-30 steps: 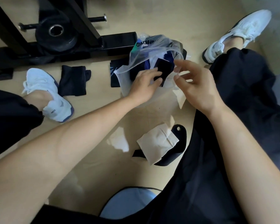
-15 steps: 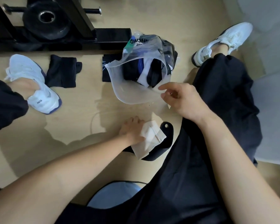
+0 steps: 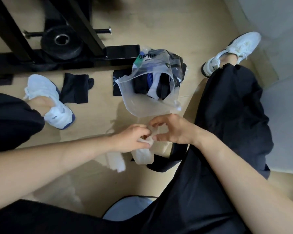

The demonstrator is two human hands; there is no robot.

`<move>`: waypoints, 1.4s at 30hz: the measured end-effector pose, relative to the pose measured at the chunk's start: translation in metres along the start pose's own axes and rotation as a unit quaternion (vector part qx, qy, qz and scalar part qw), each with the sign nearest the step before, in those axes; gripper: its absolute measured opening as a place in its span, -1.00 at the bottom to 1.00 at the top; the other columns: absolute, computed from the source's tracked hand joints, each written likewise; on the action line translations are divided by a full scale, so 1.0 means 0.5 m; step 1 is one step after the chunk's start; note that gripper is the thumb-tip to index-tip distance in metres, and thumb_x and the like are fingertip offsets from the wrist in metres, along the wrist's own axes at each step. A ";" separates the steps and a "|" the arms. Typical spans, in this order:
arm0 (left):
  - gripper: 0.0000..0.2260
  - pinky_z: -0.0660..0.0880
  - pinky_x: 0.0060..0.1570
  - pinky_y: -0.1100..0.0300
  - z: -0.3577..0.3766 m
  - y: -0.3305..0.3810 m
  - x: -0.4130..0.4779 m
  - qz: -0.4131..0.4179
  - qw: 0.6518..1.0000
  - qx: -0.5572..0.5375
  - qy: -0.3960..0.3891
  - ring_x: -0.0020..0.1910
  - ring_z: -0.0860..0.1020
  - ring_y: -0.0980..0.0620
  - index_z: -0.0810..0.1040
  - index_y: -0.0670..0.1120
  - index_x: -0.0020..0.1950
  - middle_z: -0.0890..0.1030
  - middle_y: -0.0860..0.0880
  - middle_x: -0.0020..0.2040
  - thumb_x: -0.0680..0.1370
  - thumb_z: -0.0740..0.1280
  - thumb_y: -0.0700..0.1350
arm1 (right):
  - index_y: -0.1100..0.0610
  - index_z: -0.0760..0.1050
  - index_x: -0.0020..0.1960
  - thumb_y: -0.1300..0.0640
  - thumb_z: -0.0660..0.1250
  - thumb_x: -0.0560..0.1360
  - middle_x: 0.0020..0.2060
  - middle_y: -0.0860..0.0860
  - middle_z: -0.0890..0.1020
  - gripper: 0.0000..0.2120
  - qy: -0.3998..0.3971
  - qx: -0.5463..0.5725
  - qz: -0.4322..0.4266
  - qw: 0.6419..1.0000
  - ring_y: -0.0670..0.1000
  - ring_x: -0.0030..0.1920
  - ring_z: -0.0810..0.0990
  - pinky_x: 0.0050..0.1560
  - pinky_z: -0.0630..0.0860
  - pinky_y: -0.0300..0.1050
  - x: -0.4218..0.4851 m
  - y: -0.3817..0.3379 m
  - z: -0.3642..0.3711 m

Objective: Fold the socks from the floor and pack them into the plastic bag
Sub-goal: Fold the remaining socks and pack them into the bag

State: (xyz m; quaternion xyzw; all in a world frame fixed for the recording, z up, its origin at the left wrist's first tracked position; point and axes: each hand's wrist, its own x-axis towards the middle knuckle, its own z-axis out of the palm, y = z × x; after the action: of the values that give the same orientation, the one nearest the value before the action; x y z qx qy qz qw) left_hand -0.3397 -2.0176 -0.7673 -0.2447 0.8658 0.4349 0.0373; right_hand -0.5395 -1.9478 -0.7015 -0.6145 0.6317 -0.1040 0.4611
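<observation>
Head cam: I see L hand (image 3: 132, 139) & R hand (image 3: 175, 130), fingers curled, both pinching a pale white fabric sock (image 3: 143, 156) just below the clear plastic bag (image 3: 142, 108); bag mouth gapes, w/ folded dark, blue & white socks (image 3: 156, 86) inside; a black folded sock (image 3: 75, 88) lies by the white trainer (image 3: 57, 116)

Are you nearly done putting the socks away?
Not quite. Done: several socks sit in the plastic bag. In hand: the left hand and right hand pinch a white sock. Left: at least a black sock on the floor beside the white shoe.
</observation>
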 end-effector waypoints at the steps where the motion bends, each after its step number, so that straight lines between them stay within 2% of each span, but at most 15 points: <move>1: -0.76 0.38 -0.18 0.21 -0.030 0.015 -0.018 0.002 1.000 0.016 -0.006 -0.20 0.44 0.02 0.50 -0.15 -0.13 0.49 0.00 -0.16 0.50 0.50 -0.06 | -0.02 0.58 0.22 0.02 0.54 0.42 0.09 -0.11 0.63 -0.61 -0.011 0.010 -0.009 1.000 -0.13 0.11 0.56 0.17 0.47 -0.27 0.001 -0.004 0.005; 3: -0.78 0.38 -0.22 0.17 -0.078 0.039 -0.048 -0.007 0.999 0.036 -0.017 -0.24 0.43 0.04 0.46 -0.03 -0.13 0.50 0.04 -0.22 0.52 0.46 0.02 | -0.03 0.61 0.10 -0.02 0.54 0.42 0.01 -0.12 0.63 -0.72 -0.019 0.041 -0.035 0.998 -0.13 0.05 0.57 0.13 0.50 -0.21 0.003 -0.011 0.013; 7: -0.89 0.36 -0.26 0.22 -0.143 0.065 -0.092 -0.031 0.999 0.006 0.006 -0.32 0.43 0.13 0.54 0.08 -0.11 0.54 0.08 -0.31 0.52 0.46 -0.01 | 0.12 0.57 -0.11 0.05 0.51 0.46 -0.27 0.07 0.57 -0.82 -0.010 0.128 -0.055 0.990 -0.08 -0.27 0.50 -0.21 0.43 -0.11 0.004 -0.030 0.019; 10: -0.82 0.27 -0.32 0.21 -0.176 0.054 -0.121 -0.062 0.998 -0.010 0.008 -0.36 0.35 0.13 0.51 0.03 -0.16 0.44 0.07 -0.38 0.50 0.50 -0.03 | 0.21 0.57 -0.14 0.17 0.49 0.49 -0.29 0.05 0.58 -0.86 0.034 0.226 -0.075 0.971 -0.08 -0.26 0.53 -0.21 0.46 -0.19 -0.001 -0.041 0.010; 12: -0.68 0.19 -0.36 0.24 -0.192 0.034 -0.141 -0.076 0.997 -0.021 0.019 -0.37 0.29 0.14 0.41 0.02 -0.28 0.34 0.10 -0.40 0.49 0.54 -0.03 | 0.27 0.57 -0.13 0.21 0.49 0.47 -0.27 0.05 0.61 -0.85 0.092 0.274 -0.072 0.955 -0.06 -0.26 0.56 -0.21 0.50 -0.17 -0.002 -0.042 -0.005; 14: -0.67 0.23 -0.36 0.26 -0.208 0.015 -0.153 -0.091 0.994 -0.041 0.038 -0.37 0.32 0.16 0.42 0.02 -0.32 0.36 0.09 -0.41 0.48 0.55 0.00 | 0.24 0.58 -0.13 0.19 0.52 0.44 -0.26 0.03 0.64 -0.85 0.159 0.303 -0.054 0.938 -0.04 -0.26 0.60 -0.20 0.55 -0.11 -0.002 -0.036 -0.025; 17: -0.66 0.28 -0.35 0.26 -0.230 -0.003 -0.146 -0.094 0.990 -0.071 0.073 -0.36 0.38 0.19 0.52 -0.12 -0.27 0.45 -0.01 -0.39 0.46 0.52 0.10 | 0.22 0.59 -0.11 0.18 0.55 0.41 -0.24 -0.01 0.67 -0.83 0.244 0.303 -0.032 0.921 -0.06 -0.24 0.64 -0.19 0.59 -0.14 -0.010 -0.015 -0.059; 19: -0.73 0.28 -0.39 0.32 -0.243 -0.002 -0.136 -0.103 0.983 -0.115 0.098 -0.40 0.38 0.22 0.55 -0.17 -0.26 0.48 0.06 -0.42 0.50 0.52 -0.05 | 0.24 0.60 -0.05 0.18 0.54 0.43 -0.17 0.03 0.68 -0.81 0.280 0.303 -0.026 0.911 -0.04 -0.20 0.64 -0.15 0.60 -0.13 -0.018 0.008 -0.080; 21: -0.86 0.41 -0.30 0.33 -0.252 0.000 -0.128 -0.122 0.969 -0.181 0.118 -0.33 0.50 0.16 0.60 -0.20 -0.19 0.61 -0.03 -0.35 0.54 0.47 -0.20 | 0.24 0.62 -0.01 0.21 0.53 0.44 -0.12 0.10 0.68 -0.82 0.292 0.319 -0.023 0.901 0.00 -0.16 0.65 -0.10 0.61 -0.10 -0.027 0.025 -0.092; 24: -0.93 0.54 -0.16 0.26 -0.258 0.002 -0.118 -0.159 0.938 -0.258 0.169 -0.19 0.62 0.09 0.65 -0.12 -0.09 0.72 -0.08 -0.18 0.58 0.41 -0.19 | 0.25 0.62 -0.01 0.23 0.52 0.43 -0.13 0.10 0.69 -0.83 0.309 0.309 -0.013 0.899 -0.05 -0.20 0.66 -0.15 0.61 -0.18 -0.030 0.034 -0.097; 28: -0.92 0.52 -0.23 0.17 -0.258 0.012 -0.107 -0.191 0.906 -0.284 0.249 -0.26 0.60 0.11 0.65 -0.10 -0.06 0.71 -0.03 -0.20 0.60 0.40 -0.12 | 0.12 0.64 -0.10 0.10 0.58 0.39 -0.21 0.02 0.71 -0.83 0.355 0.217 0.015 0.909 -0.07 -0.27 0.65 -0.24 0.58 -0.20 -0.014 0.035 -0.082; 30: -0.92 0.51 -0.30 0.18 -0.253 0.027 -0.102 -0.186 0.900 -0.271 0.287 -0.29 0.60 0.12 0.63 -0.13 0.02 0.71 0.00 -0.22 0.59 0.41 -0.13 | 0.13 0.65 -0.07 0.10 0.55 0.42 -0.22 0.04 0.71 -0.85 0.360 0.234 0.017 0.903 -0.11 -0.34 0.61 -0.34 0.53 -0.24 -0.004 0.023 -0.066; 32: -0.91 0.50 -0.37 0.22 -0.246 0.047 -0.099 -0.166 0.907 -0.245 0.299 -0.32 0.60 0.12 0.60 -0.12 0.06 0.69 0.02 -0.27 0.57 0.44 -0.16 | 0.19 0.65 -0.05 0.17 0.50 0.47 -0.23 0.08 0.71 -0.89 0.351 0.280 -0.003 0.893 -0.08 -0.35 0.61 -0.36 0.55 -0.17 0.005 0.000 -0.044; 38: -0.83 0.52 -0.41 0.23 -0.209 0.095 -0.086 -0.122 0.934 -0.197 0.273 -0.34 0.64 -0.02 0.56 -0.05 -0.01 0.67 -0.05 -0.24 0.50 0.52 -0.16 | 0.20 0.66 0.07 0.24 0.44 0.51 -0.10 0.11 0.73 -0.86 0.280 0.367 -0.054 0.886 0.06 -0.16 0.68 -0.10 0.65 0.08 0.024 -0.054 0.004; 42: -0.82 0.59 -0.37 0.13 -0.182 0.104 -0.077 -0.122 0.938 -0.195 0.259 -0.30 0.66 -0.15 0.57 0.00 0.03 0.65 -0.05 -0.24 0.50 0.52 -0.11 | 0.19 0.64 0.16 0.28 0.42 0.52 -0.02 0.16 0.71 -0.79 0.247 0.379 -0.089 0.887 0.34 0.01 0.64 0.02 0.61 0.28 0.024 -0.072 0.025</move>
State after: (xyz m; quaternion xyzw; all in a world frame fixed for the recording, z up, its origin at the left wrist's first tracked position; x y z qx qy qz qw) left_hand -0.3160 -2.0467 -0.6620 -0.4551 0.7073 0.5087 -0.1840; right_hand -0.5040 -1.9606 -0.6887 -0.4012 0.5804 -0.5247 0.4764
